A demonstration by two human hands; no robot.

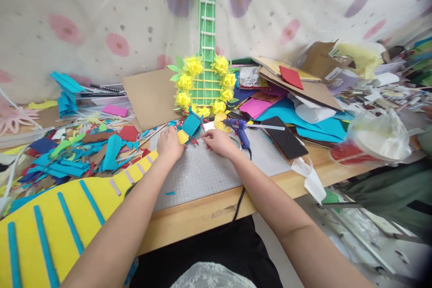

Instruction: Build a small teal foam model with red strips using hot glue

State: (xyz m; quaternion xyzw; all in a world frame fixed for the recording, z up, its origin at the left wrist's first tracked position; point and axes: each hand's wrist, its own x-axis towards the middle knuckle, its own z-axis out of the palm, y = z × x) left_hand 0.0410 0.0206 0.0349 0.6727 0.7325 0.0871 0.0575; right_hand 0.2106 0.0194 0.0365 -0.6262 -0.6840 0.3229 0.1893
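My left hand point(169, 145) grips a small blue craft piece point(191, 124) with a yellow part and thin red sticks along its edges. Close by its right side is my right hand point(218, 142), thumb and fingers pinched together near the red sticks; whatever lies between those fingertips is too small to make out. Both hands are above a grey cutting mat point(205, 173). Just beyond the right hand lies a purple glue gun point(239, 129) with a clear glue stick in its back. A roll of tape point(237, 141) is partly hidden by the right hand.
A green toy guitar point(207, 82) ringed with yellow flowers leans at the back. Coloured scraps point(64, 162) heap up at left, behind a striped yellow panel point(50, 220). To the right are a black phone point(282, 135), stacked sheets point(310, 126) and a plastic-covered tub point(369, 141).
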